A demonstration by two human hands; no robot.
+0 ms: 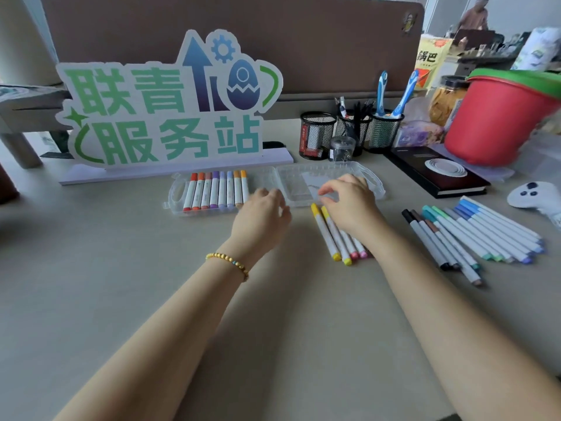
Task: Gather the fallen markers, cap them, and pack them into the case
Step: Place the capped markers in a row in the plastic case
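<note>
Reached with left hand (263, 209), fingers loose, toward the clear case (334, 177), where eight capped markers (217, 189) lay slotted. Rested right hand (349, 202) over the yellow-and-pink bunch (335, 235), perhaps gripping. Left cool-coloured markers (473, 235) waiting alongside.

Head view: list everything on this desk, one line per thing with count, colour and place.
Marker case: one, clear, open, centre.
Packed markers: eight, red to orange caps, in case's left half.
Small marker group: about four, yellow and pink, under right hand.
Large marker pile: about fifteen, black, brown, green, blue, right.
Sign: one, green and blue, behind case.
Mesh pen cups: three, black, behind case.
Bucket: one, red, far right.
Notebook: one, black, right.
Left hand: at case's front edge.
Right hand: over small group.
</note>
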